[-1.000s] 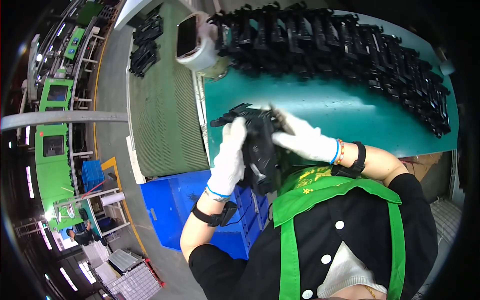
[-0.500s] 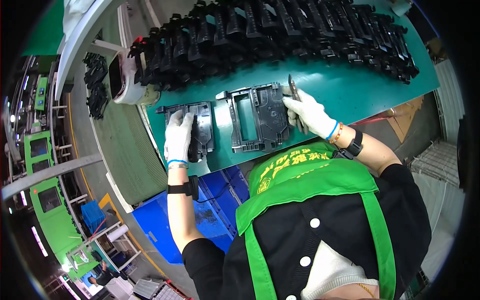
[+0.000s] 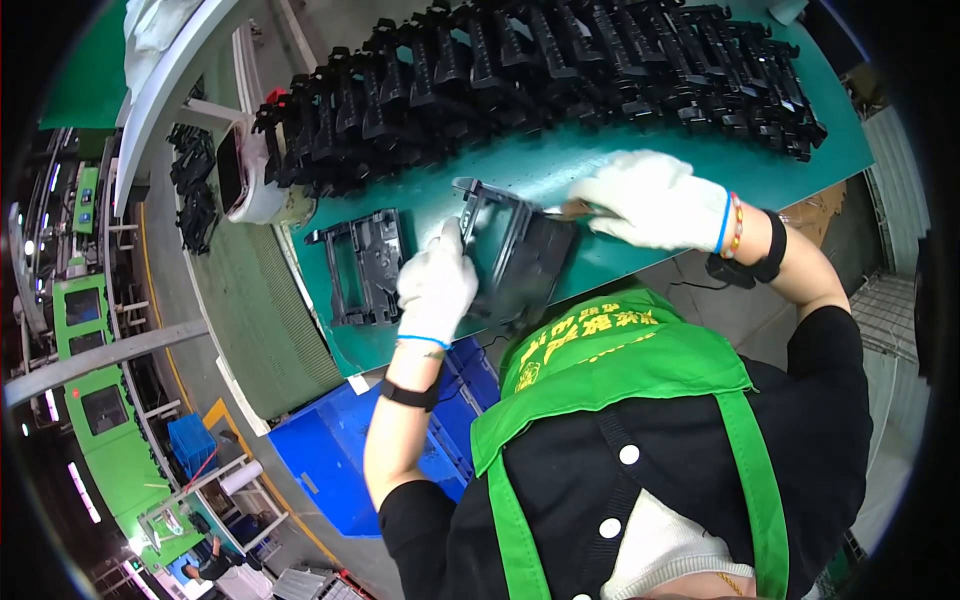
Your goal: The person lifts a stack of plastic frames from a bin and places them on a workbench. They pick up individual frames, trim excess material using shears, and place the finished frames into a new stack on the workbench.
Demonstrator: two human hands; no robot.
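My left hand (image 3: 438, 285), in a white glove, grips the left side of a black plastic frame (image 3: 530, 255) with a rectangular opening. The frame is tilted over the green table and its near end is blurred. My right hand (image 3: 655, 203), also gloved, is closed around a slim metal hand tool (image 3: 572, 209). The tool's tip points left at the frame's upper right edge; whether it touches cannot be made out, and its handle is hidden in the glove. A second similar black plastic frame (image 3: 378, 262) lies flat on the table, left of my left hand.
A long row of stacked black plastic parts (image 3: 480, 85) fills the far side of the green table (image 3: 690, 165). A white holder with a dark screen (image 3: 245, 170) stands at the left end. Blue bins (image 3: 340, 470) sit below the near edge. Another person (image 3: 215, 562) is far off, lower left.
My left hand has left the left frame and moved right onto the other one, which is now turned and tilted. My right hand has swung the tool from upright to pointing left.
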